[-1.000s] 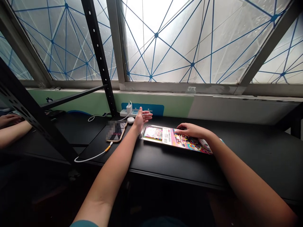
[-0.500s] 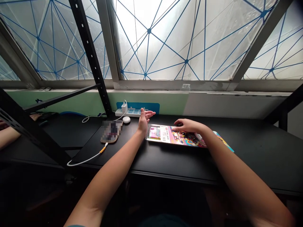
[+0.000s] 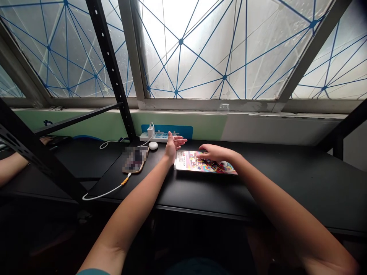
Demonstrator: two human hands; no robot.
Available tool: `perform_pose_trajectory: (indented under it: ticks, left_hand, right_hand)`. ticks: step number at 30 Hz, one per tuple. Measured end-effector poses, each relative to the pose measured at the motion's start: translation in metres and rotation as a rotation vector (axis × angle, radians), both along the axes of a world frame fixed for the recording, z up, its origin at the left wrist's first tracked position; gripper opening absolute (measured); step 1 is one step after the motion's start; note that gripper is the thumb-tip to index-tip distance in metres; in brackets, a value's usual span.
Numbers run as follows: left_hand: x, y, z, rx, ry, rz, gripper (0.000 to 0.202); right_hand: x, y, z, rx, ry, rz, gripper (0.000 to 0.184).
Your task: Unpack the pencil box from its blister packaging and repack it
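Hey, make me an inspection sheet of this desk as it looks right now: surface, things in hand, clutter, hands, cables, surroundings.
Surface: black table, matte, set against the wall under the window.
Things in hand: colourful flat pack, lying flat towards the back of the table.
Clutter: phone left of the pack; small white round object behind the phone.
Hands: left hand open, on edge at the pack's left end; right hand rests on top of the pack, not gripping.
Cables: white cable runs from the phone over the table's front edge; a charger sits in the power strip.
Surroundings: black rack upright; window with blue lines; another person's arm far left.
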State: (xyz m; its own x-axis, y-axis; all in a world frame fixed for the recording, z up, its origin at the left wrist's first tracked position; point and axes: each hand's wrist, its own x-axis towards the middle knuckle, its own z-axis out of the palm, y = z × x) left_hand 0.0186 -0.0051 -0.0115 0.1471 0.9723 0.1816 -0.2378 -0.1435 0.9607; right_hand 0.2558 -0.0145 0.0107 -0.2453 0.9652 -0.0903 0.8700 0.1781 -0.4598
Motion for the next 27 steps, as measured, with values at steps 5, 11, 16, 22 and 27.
perform_pose_trajectory:
  ticks: [5,11,16,22,27]
  left_hand:
    - [-0.001,0.002,-0.001,-0.017,0.011,0.023,0.076]
    - [0.006,-0.003,-0.001,0.018,0.065,0.04,0.079]
    - [0.002,-0.003,0.0,0.103,0.219,0.072,0.076]
    - [0.0,0.0,-0.004,0.214,0.623,0.07,0.048]
    - [0.005,-0.014,-0.004,0.388,0.971,0.001,0.027]
  right_hand:
    - [0.102,-0.032,-0.009,0.08,0.256,-0.275,0.075]
    - [0.129,-0.053,-0.037,0.182,0.599,-0.506,0.096]
    - [0.09,-0.042,-0.054,0.179,0.725,-0.422,0.078]
    - [0.097,-0.054,-0.043,0.16,0.611,-0.33,0.056]
    - [0.091,-0.064,-0.041,0.335,0.403,-0.308,0.042]
